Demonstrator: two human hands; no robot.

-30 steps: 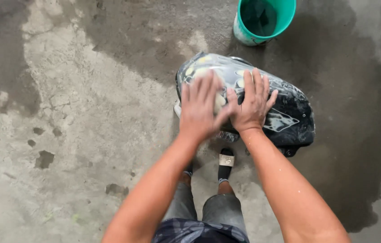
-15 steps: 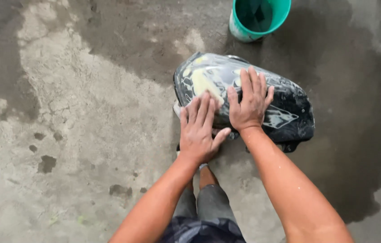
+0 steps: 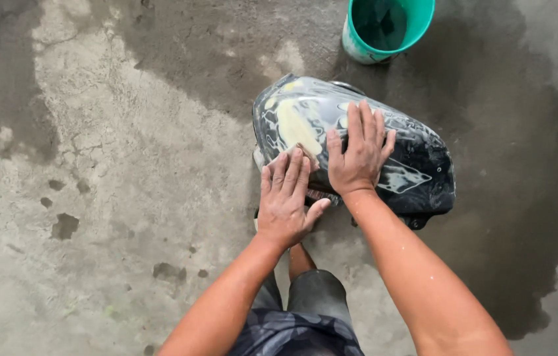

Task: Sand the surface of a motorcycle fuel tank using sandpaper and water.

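A black motorcycle fuel tank (image 3: 417,178) lies on the wet concrete, its top rubbed down to pale yellowish patches. My left hand (image 3: 285,201) lies flat against the tank's near left side, fingers together, pressing a small beige sanding sheet (image 3: 290,152) whose edge shows past the fingertips. My right hand (image 3: 358,155) rests flat on the top of the tank with its fingers spread and holds nothing. My bent knee in dark shorts (image 3: 308,290) is just below the hands.
A teal plastic bucket (image 3: 417,26) with dark water stands just beyond the tank at the top edge. The concrete floor (image 3: 127,165) is dry and pale on the left. It is dark and wet around the tank and to the right.
My left hand has slid down the tank toward my body, from beside the right hand to the near left edge. The right hand has stayed on the tank.
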